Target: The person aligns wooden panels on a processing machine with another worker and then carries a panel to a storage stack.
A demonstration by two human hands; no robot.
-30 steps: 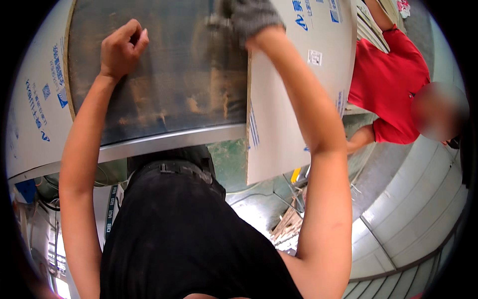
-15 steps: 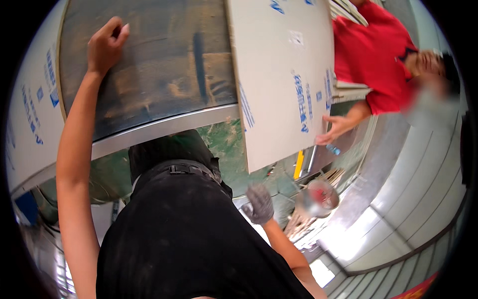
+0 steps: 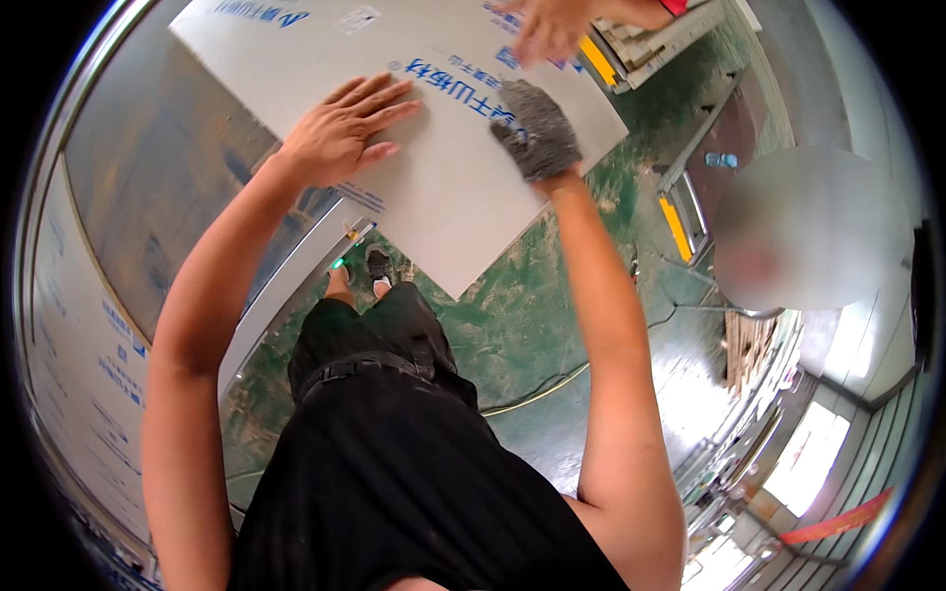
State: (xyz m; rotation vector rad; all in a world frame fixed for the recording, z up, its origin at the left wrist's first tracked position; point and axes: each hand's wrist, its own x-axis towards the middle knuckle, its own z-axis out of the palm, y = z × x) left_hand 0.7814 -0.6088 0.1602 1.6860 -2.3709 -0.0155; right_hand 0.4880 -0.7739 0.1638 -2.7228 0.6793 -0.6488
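Observation:
A large pale board (image 3: 458, 222) with blue printing lies partly on the dark worktable (image 3: 148, 167), one corner jutting out past its metal edge. My left hand (image 3: 347, 130) is bare and rests flat on the board with fingers spread. Further right, my right hand (image 3: 540, 130), in a grey knit glove, lies over the board near its right edge, thumb apart. Neither hand is wrapped round anything. A co-worker's hand (image 3: 552, 28) reaches over the board's far side, slightly blurred.
Another printed board (image 3: 84, 335) lies along the left. Stacked panels (image 3: 660, 44) stand at the upper right. A frame with a yellow bar (image 3: 675, 227), a small bottle (image 3: 720, 160) and wooden strips (image 3: 751, 350) are to the right. A cable (image 3: 547, 386) crosses the green floor (image 3: 512, 340).
The board has turned and shifted left over the worktable. My left hand went from a loose curl to flat on the board; my gloved right hand rose from beside my body onto it.

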